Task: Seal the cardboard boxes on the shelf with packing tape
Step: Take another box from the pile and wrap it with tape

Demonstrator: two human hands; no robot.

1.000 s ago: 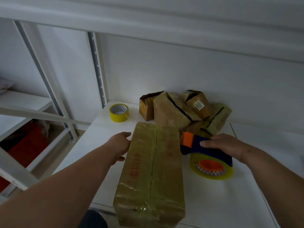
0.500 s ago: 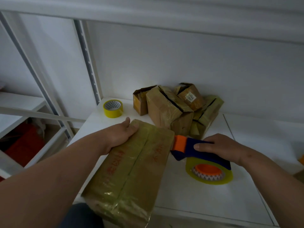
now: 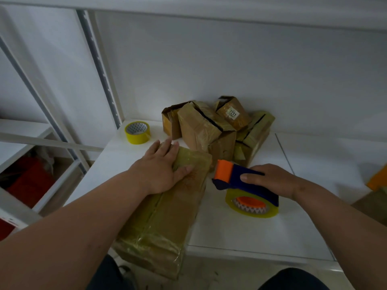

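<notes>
A long cardboard box (image 3: 163,214) wrapped in yellowish tape lies on the white shelf (image 3: 240,231), its near end hanging over the front edge. My left hand (image 3: 161,166) lies flat on the box's far end, fingers straight. My right hand (image 3: 270,178) grips the blue and orange tape dispenser (image 3: 240,181), which carries a roll of clear yellow tape (image 3: 251,204) and stands on the shelf just right of the box.
A pile of several small taped cardboard boxes (image 3: 217,130) sits against the back wall. A spare yellow tape roll (image 3: 137,132) stands at the shelf's back left. White shelf uprights (image 3: 100,68) rise on the left. Something orange (image 3: 379,181) shows at the right edge.
My left hand moved from the box's left side onto its top at the far end. The box turned so its near end swung left. The dispenser stayed in my right hand.
</notes>
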